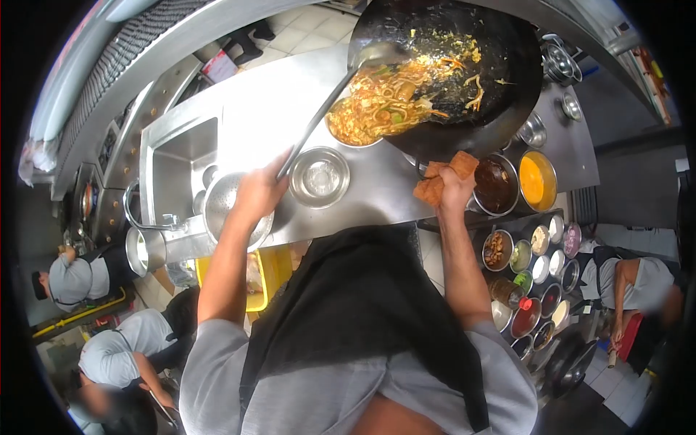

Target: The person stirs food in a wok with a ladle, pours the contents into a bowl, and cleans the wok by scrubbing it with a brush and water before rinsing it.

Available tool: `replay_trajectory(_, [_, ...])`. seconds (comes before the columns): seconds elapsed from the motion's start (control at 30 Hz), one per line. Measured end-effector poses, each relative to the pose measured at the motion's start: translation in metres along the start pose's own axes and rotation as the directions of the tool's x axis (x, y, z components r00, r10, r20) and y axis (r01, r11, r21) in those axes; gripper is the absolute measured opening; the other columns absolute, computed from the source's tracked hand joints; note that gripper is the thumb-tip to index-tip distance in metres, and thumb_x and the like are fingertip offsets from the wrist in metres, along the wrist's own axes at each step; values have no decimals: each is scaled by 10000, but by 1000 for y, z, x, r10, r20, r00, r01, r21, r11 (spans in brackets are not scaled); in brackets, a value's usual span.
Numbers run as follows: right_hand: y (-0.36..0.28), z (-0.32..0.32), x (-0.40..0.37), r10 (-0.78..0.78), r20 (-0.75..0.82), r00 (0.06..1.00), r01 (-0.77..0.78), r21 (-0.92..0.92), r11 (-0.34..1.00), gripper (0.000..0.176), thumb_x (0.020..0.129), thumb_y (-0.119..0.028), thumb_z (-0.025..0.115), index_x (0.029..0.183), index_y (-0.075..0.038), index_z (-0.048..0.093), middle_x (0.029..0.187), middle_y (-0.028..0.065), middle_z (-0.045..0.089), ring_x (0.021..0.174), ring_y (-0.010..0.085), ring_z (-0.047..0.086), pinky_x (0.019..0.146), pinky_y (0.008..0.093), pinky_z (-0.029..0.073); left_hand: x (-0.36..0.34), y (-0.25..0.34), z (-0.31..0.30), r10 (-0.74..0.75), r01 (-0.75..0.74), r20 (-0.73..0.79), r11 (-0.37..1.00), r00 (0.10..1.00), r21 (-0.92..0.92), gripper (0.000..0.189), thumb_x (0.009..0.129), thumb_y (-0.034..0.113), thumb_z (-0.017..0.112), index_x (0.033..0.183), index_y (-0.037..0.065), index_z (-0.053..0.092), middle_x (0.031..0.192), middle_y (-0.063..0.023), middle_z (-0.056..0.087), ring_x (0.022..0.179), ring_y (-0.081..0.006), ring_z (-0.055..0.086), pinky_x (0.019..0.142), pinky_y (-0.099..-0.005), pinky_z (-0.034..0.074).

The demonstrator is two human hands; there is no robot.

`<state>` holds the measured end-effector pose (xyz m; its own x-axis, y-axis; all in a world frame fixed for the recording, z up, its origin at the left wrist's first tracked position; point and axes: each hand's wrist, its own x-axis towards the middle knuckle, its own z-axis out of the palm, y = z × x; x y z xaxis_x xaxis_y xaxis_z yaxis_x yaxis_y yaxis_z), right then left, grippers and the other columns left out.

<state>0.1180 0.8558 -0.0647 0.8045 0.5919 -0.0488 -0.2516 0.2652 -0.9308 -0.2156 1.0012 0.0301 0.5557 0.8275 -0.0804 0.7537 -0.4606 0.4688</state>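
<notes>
My left hand (pixel 259 192) is closed around the long handle of a metal ladle (pixel 317 125), whose bowl end rests at the far edge of the noodles. My right hand (pixel 455 191) grips a folded orange cloth (pixel 432 190) at the near rim of a large black wok (pixel 475 132); the handle under the cloth is mostly hidden. The wok is tilted toward the left. Saucy noodles (pixel 384 101) with egg and vegetable bits lie across its left lip and in a round metal container (pixel 362 144) below it. Scraps of egg and noodle cling inside the wok.
An empty steel bowl (pixel 319 177) and a perforated strainer (pixel 217 206) stand on the counter, left of which is a sink (pixel 187 156). Pots of dark sauce (pixel 496 185) and yellow liquid (pixel 536 181) sit right. Several ingredient tubs (pixel 540 268) stand below. Co-workers (pixel 134 348) are nearby.
</notes>
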Motion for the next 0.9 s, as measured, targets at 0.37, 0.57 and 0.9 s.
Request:
replay_trajectory(0.37, [8, 22, 9, -39, -9, 999, 38, -97, 995, 393, 788, 61, 534, 1175, 6, 495, 972, 111, 611, 802, 222, 653, 678, 365, 572, -46, 6, -4, -122, 120, -31, 991, 992, -52, 601, 848, 114, 647, 1426, 198, 508, 756, -212, 666, 709, -435, 650, 693, -501, 514])
replay_trajectory(0.57, [9, 16, 7, -25, 47, 999, 27, -50, 998, 406, 781, 51, 527, 1181, 9, 475, 963, 120, 601, 773, 241, 658, 666, 373, 573, 27, 35, 68, -81, 27, -150, 942, 985, -334, 605, 892, 128, 619, 1466, 182, 436, 767, -242, 658, 729, -448, 644, 708, -518, 502])
replay_trajectory(0.9, [-8, 25, 4, 31, 33, 999, -31, -14, 999, 421, 760, 36, 541, 1176, -11, 497, 966, 88, 592, 832, 221, 638, 720, 369, 562, -42, -24, 99, 115, -119, -33, 984, 993, -130, 745, 830, 77, 634, 1506, 258, 380, 800, -252, 659, 743, -445, 646, 679, -541, 503])
